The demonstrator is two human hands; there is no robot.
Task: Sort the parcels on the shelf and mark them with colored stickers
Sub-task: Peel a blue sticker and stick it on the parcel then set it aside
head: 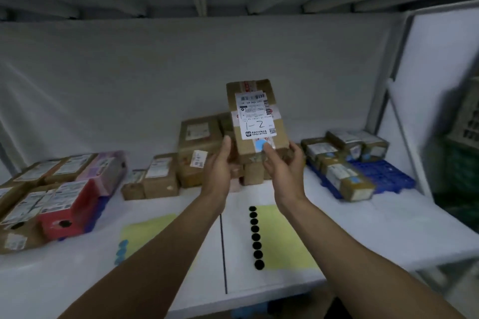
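A small brown parcel (255,119) with a white label marked "1-2" is held upright above the shelf. My left hand (220,163) grips its left lower edge. My right hand (283,163) holds its right lower side, thumb pressing a blue round sticker (260,144) on the front face. On the shelf lie two yellow sticker sheets: the right sheet (287,238) carries a column of black stickers (255,237), and the left sheet (145,230) has blue stickers (121,251) at its edge.
Unsorted brown parcels (199,147) stand at the back centre. A blue pallet (383,176) on the right holds several parcels with blue stickers. On the left another group of parcels (59,197) bears black stickers. A white frame post (404,137) stands at the right.
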